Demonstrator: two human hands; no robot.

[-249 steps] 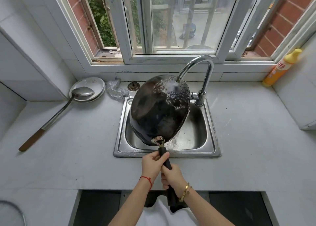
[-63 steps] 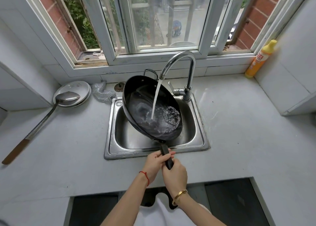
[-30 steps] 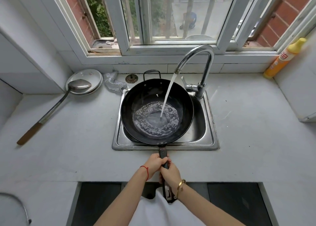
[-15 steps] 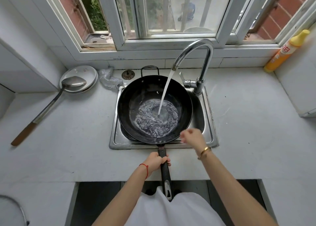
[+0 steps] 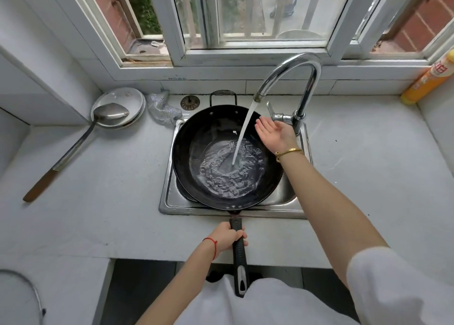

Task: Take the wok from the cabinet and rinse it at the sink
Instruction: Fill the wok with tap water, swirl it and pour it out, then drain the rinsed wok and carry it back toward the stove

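The black wok [image 5: 204,147] rests level over the steel sink [image 5: 169,201], with water swirling in its bottom. A stream of water falls into it from the curved chrome tap [image 5: 294,69]. My left hand [image 5: 227,236] grips the wok's long black handle [image 5: 239,256] at the counter's front edge. My right hand [image 5: 275,134] is open, palm up, over the wok's far right rim. It hovers just below the tap's lever [image 5: 276,114], beside the stream, and holds nothing.
A long ladle [image 5: 73,147] lies on the left counter, its bowl on a white plate [image 5: 118,107]. A steel scrubber [image 5: 163,109] and a drain plug [image 5: 189,102] sit behind the sink. An orange bottle [image 5: 427,79] stands at the far right corner.
My right hand let go of the wok handle and reached forward over the wok to just below the tap lever. The wok, held tilted earlier, now sits level and fills with water.
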